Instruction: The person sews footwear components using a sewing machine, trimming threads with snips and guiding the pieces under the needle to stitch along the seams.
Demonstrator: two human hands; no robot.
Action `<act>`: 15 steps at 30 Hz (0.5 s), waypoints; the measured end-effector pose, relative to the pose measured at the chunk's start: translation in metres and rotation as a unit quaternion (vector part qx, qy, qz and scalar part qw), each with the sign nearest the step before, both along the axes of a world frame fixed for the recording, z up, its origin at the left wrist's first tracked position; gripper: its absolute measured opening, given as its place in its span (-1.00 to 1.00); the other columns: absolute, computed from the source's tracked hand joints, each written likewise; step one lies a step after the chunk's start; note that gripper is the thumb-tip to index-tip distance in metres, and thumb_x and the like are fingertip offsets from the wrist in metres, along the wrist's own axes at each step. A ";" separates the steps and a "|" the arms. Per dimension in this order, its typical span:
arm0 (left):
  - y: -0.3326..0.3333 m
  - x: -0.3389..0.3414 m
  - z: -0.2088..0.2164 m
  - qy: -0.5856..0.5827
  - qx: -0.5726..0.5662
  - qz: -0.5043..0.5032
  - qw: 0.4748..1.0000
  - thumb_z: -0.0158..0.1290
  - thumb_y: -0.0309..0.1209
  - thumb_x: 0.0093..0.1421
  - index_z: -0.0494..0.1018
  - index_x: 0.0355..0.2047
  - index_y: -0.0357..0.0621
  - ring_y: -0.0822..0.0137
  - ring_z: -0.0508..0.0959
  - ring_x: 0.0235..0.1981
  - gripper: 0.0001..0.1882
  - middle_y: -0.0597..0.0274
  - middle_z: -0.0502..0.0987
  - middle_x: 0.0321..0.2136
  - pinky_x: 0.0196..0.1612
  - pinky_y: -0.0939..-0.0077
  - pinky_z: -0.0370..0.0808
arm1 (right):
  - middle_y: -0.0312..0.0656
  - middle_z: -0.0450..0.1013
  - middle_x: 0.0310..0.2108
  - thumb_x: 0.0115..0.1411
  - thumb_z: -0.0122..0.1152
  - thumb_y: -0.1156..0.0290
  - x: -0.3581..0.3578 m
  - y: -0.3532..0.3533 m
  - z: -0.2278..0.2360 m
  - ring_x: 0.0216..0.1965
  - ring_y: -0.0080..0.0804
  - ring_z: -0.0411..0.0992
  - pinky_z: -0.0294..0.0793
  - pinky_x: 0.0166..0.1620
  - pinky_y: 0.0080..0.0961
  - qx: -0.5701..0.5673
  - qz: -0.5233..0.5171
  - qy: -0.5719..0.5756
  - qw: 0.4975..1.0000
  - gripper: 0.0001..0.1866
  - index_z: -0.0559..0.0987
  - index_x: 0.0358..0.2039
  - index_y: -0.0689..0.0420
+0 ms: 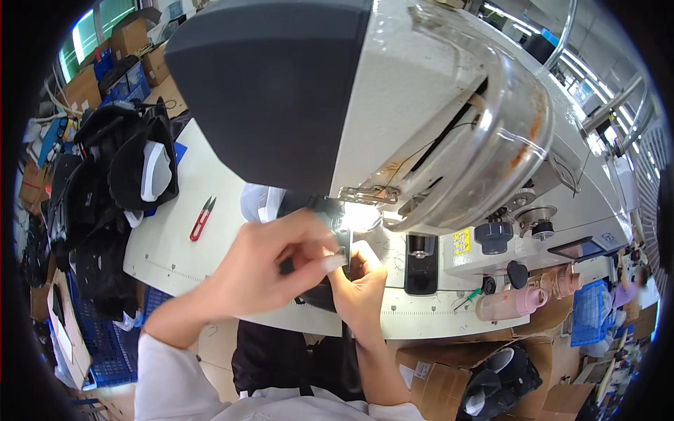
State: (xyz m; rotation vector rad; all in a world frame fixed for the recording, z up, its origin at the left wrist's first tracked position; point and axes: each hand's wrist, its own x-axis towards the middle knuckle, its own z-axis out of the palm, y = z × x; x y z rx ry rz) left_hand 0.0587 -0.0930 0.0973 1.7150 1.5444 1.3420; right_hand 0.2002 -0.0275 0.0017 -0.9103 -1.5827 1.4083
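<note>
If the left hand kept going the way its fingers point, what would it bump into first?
Probably the right hand, since the left hand points its fingertips right at it, almost touching. Beyond that stands the sewing machine. Depth is hard to judge.

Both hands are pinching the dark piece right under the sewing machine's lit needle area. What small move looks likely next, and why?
Probably a slight nudge of the dark piece further under the lit needle area. The left hand and right hand both pinch it at the front of the sewing machine, fingertips close together, which suggests fine alignment. The needle itself is hidden by glare.
</note>
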 end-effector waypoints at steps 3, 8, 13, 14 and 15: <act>0.048 -0.032 -0.026 0.114 -0.035 -0.041 0.992 0.24 -0.41 0.02 0.45 -0.54 -0.23 0.44 0.39 -0.71 -0.80 0.34 0.41 -0.73 -0.60 0.54 0.31 | -0.49 0.31 -0.62 0.19 0.34 0.43 -0.007 -0.003 -0.004 -0.54 -0.81 0.16 0.10 -0.50 -0.73 0.024 -0.046 0.029 0.998 -0.78 0.47 -0.50 0.17; 0.059 -0.036 -0.019 0.198 0.065 -0.028 0.978 0.29 -0.28 -0.03 0.42 -0.67 -0.22 0.43 0.42 -0.72 -0.67 0.34 0.39 -0.78 -0.60 0.52 0.32 | -0.47 0.28 -0.61 0.20 0.31 0.48 -0.013 -0.004 -0.001 -0.55 -0.78 0.14 0.10 -0.50 -0.71 0.150 -0.091 -0.013 0.984 -0.81 0.46 -0.47 0.21; 0.060 -0.035 -0.006 0.048 0.006 -0.054 0.997 0.33 -0.22 -0.05 0.48 -0.55 -0.19 0.47 0.44 -0.70 -0.68 0.33 0.44 -0.75 -0.57 0.53 0.33 | -0.39 0.40 -0.54 0.22 0.29 0.48 -0.005 -0.002 -0.005 -0.50 -0.77 0.24 0.20 -0.45 -0.74 0.117 -0.062 -0.022 0.991 -0.86 0.55 -0.33 0.29; 0.061 -0.035 -0.007 0.049 0.007 -0.054 0.997 0.33 -0.22 -0.05 0.48 -0.55 -0.19 0.47 0.44 -0.70 -0.68 0.33 0.44 -0.75 -0.57 0.53 0.33 | -0.39 0.40 -0.54 0.22 0.29 0.48 -0.004 -0.002 -0.005 -0.50 -0.77 0.24 0.20 -0.45 -0.74 0.118 -0.063 -0.022 0.991 -0.86 0.55 -0.33 0.29; 0.062 -0.037 -0.009 0.088 -0.048 -0.056 0.993 0.30 -0.21 0.00 0.50 -0.51 -0.19 0.49 0.45 -0.70 -0.69 0.34 0.45 -0.75 -0.57 0.53 0.33 | -0.38 0.42 -0.52 0.23 0.28 0.48 -0.005 -0.001 -0.005 -0.48 -0.76 0.26 0.23 -0.43 -0.74 0.100 -0.061 -0.005 0.993 -0.86 0.56 -0.33 0.30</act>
